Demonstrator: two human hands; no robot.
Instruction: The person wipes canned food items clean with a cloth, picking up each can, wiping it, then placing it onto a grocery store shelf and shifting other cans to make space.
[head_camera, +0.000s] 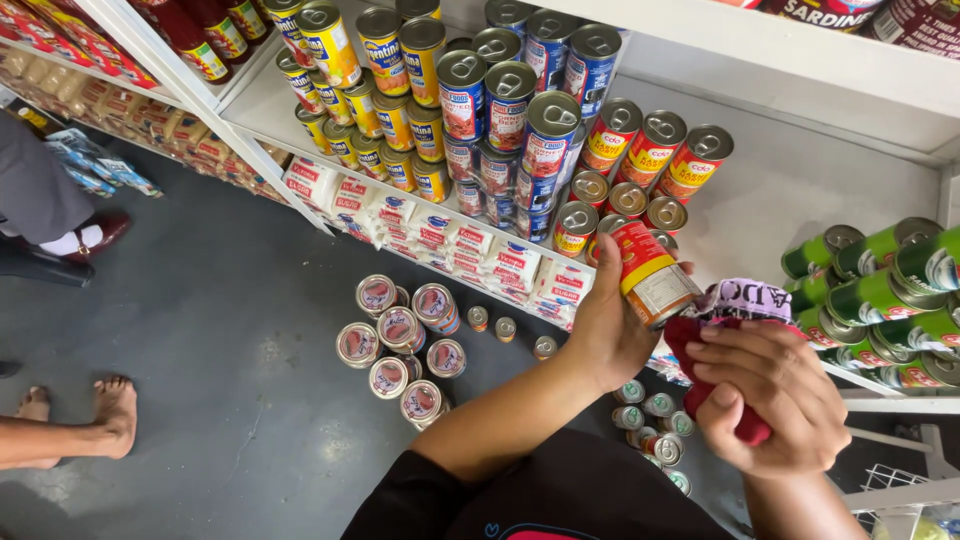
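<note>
— What's hard to see?

— The left hand (615, 325) wraps a small red-and-yellow labelled tin can (650, 272), its fingers hiding the can's far side. The right hand (770, 400) is closed on a bunched red and purple cloth (735, 310) pressed to the can's base; most of the cloth is covered.

— Around them?

— Just above the hands, stacked red tin cans (655, 155) on the white metal shelf (780, 190); green cans (880, 290) right of the right hand; loose tins (400, 345) on the grey floor (210, 330) below the left hand.
</note>
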